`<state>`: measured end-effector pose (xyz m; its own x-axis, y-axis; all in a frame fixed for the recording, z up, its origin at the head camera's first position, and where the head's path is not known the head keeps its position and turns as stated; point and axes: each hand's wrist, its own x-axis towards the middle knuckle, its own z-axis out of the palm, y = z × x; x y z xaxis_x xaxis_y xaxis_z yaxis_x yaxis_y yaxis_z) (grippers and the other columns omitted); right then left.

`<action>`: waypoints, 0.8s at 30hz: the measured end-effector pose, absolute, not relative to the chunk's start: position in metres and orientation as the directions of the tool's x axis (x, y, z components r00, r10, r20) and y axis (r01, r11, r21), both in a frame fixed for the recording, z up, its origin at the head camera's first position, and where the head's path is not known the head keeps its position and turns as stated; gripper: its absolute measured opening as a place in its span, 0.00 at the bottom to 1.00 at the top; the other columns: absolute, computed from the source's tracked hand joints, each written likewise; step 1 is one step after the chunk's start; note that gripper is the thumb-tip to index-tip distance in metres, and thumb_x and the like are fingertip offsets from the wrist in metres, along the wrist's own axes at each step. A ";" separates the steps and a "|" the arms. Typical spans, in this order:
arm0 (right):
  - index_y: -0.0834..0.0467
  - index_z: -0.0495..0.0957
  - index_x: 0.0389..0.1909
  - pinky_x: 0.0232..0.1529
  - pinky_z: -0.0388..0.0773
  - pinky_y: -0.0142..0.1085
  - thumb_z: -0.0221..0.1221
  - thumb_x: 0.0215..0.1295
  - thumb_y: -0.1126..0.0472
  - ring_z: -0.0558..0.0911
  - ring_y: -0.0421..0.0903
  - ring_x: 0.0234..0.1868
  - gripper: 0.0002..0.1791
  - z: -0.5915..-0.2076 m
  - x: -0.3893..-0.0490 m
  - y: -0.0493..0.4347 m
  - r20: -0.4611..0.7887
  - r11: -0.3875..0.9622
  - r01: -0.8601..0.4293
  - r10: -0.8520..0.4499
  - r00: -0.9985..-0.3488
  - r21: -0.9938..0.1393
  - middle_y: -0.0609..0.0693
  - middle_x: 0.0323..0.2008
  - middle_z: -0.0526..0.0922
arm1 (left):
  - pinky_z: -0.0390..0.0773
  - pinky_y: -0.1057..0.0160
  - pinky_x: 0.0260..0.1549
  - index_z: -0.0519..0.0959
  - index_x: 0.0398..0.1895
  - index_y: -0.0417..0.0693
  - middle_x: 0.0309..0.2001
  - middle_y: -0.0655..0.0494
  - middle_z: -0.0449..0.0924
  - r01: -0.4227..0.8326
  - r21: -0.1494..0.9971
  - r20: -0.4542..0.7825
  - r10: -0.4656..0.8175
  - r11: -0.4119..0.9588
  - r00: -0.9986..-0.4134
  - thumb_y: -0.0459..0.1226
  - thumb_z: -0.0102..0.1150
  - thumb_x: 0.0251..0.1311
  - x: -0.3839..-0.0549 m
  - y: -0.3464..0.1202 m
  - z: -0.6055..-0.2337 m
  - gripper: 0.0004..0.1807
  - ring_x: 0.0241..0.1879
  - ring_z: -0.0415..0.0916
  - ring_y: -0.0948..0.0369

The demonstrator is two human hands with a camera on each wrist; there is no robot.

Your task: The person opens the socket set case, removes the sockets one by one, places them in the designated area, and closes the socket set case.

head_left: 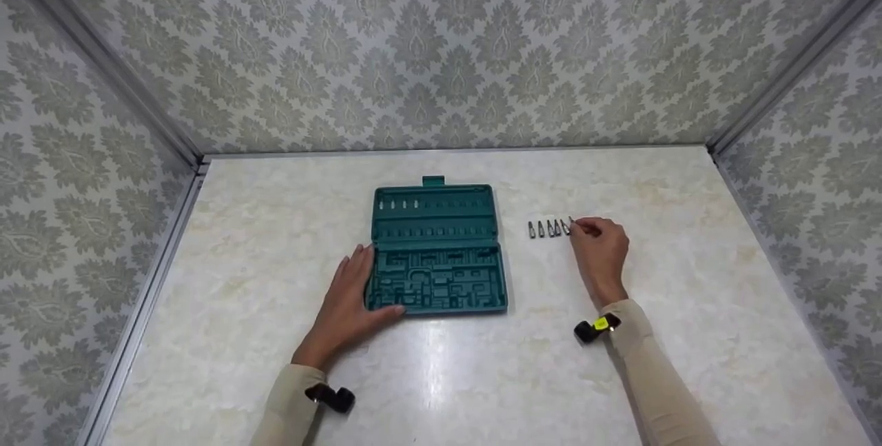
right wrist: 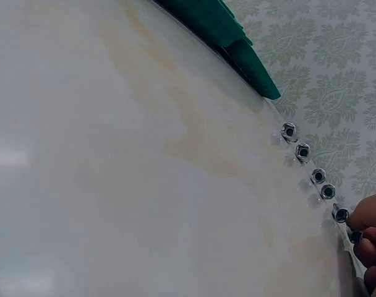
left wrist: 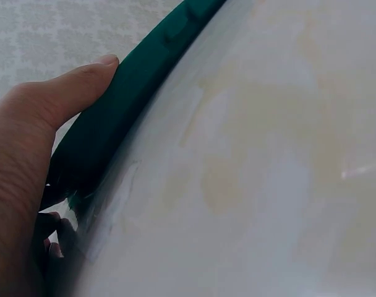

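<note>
A dark green plastic tool case (head_left: 441,309) lies unfolded on the table. My left hand (head_left: 348,311) rests at its near left corner, fingers straight along the left side and thumb on the front edge. In the left wrist view the thumb (left wrist: 83,90) presses the case's outer wall (left wrist: 114,111). To the right of the case, several small metal bit sockets (head_left: 541,229) lie in a slanting row. My right hand (head_left: 599,246) pinches a bit socket (right wrist: 355,237) at the row's right end; the fingers hide most of it.
Several small silver bits (head_left: 393,204) sit in the upper left slots of the case. A latch tab (head_left: 433,180) sticks out at its far edge. Patterned walls (head_left: 455,53) enclose the pale marbled table (head_left: 241,225) at the back and sides.
</note>
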<state>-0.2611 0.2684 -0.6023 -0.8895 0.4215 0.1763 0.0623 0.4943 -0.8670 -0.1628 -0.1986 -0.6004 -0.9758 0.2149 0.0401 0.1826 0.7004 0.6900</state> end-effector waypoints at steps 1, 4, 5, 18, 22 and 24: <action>0.58 0.93 0.44 0.45 0.80 0.41 0.70 0.74 0.58 0.83 0.49 0.42 0.08 -0.602 -0.261 0.268 0.175 0.497 0.067 0.423 -0.889 -0.865 0.52 0.40 0.87 | 0.39 0.43 0.87 0.45 0.93 0.50 0.91 0.48 0.43 0.180 0.691 0.038 0.214 0.700 -0.976 0.69 0.75 0.56 -0.163 -0.198 -0.600 0.72 0.90 0.36 0.48; 0.58 0.92 0.44 0.46 0.78 0.42 0.70 0.74 0.58 0.82 0.49 0.43 0.08 -0.601 -0.262 0.267 0.176 0.507 0.072 0.424 -0.888 -0.859 0.52 0.40 0.87 | 0.40 0.41 0.86 0.45 0.93 0.50 0.91 0.48 0.42 0.177 0.694 0.038 0.210 0.698 -0.977 0.70 0.75 0.56 -0.163 -0.198 -0.601 0.72 0.90 0.36 0.47; 0.58 0.92 0.44 0.46 0.78 0.42 0.70 0.73 0.58 0.81 0.50 0.43 0.08 -0.601 -0.262 0.267 0.182 0.510 0.067 0.422 -0.888 -0.858 0.52 0.40 0.86 | 0.40 0.41 0.86 0.45 0.93 0.50 0.91 0.48 0.42 0.178 0.694 0.040 0.210 0.698 -0.977 0.70 0.75 0.56 -0.163 -0.198 -0.602 0.72 0.90 0.36 0.47; 0.59 0.93 0.42 0.46 0.75 0.44 0.70 0.73 0.58 0.79 0.51 0.43 0.09 -0.603 -0.261 0.267 0.220 0.535 0.042 0.417 -0.882 -0.844 0.53 0.37 0.87 | 0.40 0.41 0.86 0.45 0.93 0.50 0.91 0.47 0.42 0.179 0.695 0.039 0.212 0.697 -0.976 0.70 0.75 0.56 -0.162 -0.199 -0.602 0.72 0.90 0.35 0.47; 0.58 0.93 0.44 0.45 0.77 0.42 0.70 0.74 0.56 0.81 0.50 0.42 0.10 -0.603 -0.260 0.268 0.201 0.494 0.044 0.432 -0.879 -0.869 0.52 0.39 0.87 | 0.41 0.39 0.86 0.45 0.93 0.51 0.91 0.48 0.41 0.171 0.697 0.029 0.210 0.696 -0.977 0.70 0.75 0.56 -0.163 -0.200 -0.602 0.72 0.90 0.34 0.46; 0.58 0.93 0.46 0.44 0.80 0.40 0.70 0.74 0.55 0.83 0.49 0.42 0.10 -0.602 -0.260 0.269 0.187 0.454 0.042 0.447 -0.875 -0.890 0.52 0.40 0.87 | 0.41 0.39 0.86 0.45 0.93 0.51 0.91 0.47 0.41 0.168 0.700 0.028 0.209 0.694 -0.978 0.70 0.75 0.57 -0.163 -0.200 -0.602 0.71 0.90 0.34 0.45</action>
<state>-0.2603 0.2688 -0.6023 -0.8746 0.4474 0.1870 0.0422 0.4543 -0.8898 -0.1632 -0.1999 -0.6023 -0.9776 0.2088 0.0275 0.1680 0.6940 0.7002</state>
